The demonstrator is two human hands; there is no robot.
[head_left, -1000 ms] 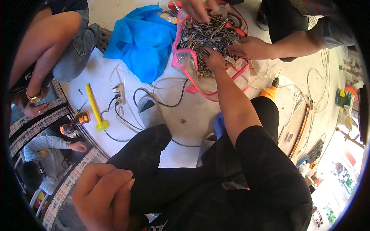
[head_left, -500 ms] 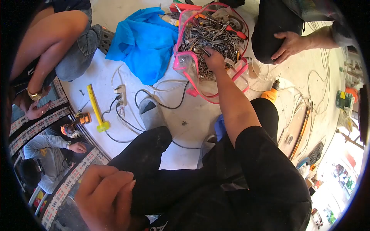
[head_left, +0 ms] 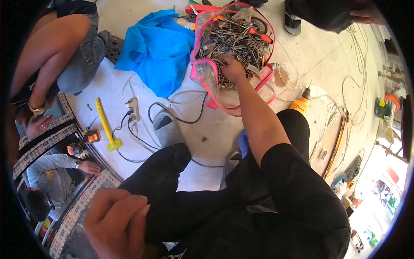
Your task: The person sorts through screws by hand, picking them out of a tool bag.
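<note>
My right hand (head_left: pixel 233 70) reaches into a clear plastic bag (head_left: pixel 203 71) with pink edging, its fingers a little apart and touching a heap of loose screws (head_left: pixel 228 39). Its fingertips are partly lost among the metal. A red-handled tool (head_left: pixel 261 36) lies on the heap. My left hand (head_left: pixel 115 220) hovers at the lower left, near my leg, with fingers curled together. Whatever it may hold is hidden.
A blue cloth (head_left: pixel 157 52) lies left of the bag. Around my legs are a yellow hammer (head_left: pixel 105 123), a power strip (head_left: pixel 132 110), cables and a yellow drill (head_left: pixel 300 102). At left, people sit beside taped frames (head_left: pixel 79 211); another person (head_left: pixel 321 15) is top right.
My right hand has shifted slightly left and down within the screws. The person at the top right has moved back and up, drawing their hand away. My left hand stays curled.
</note>
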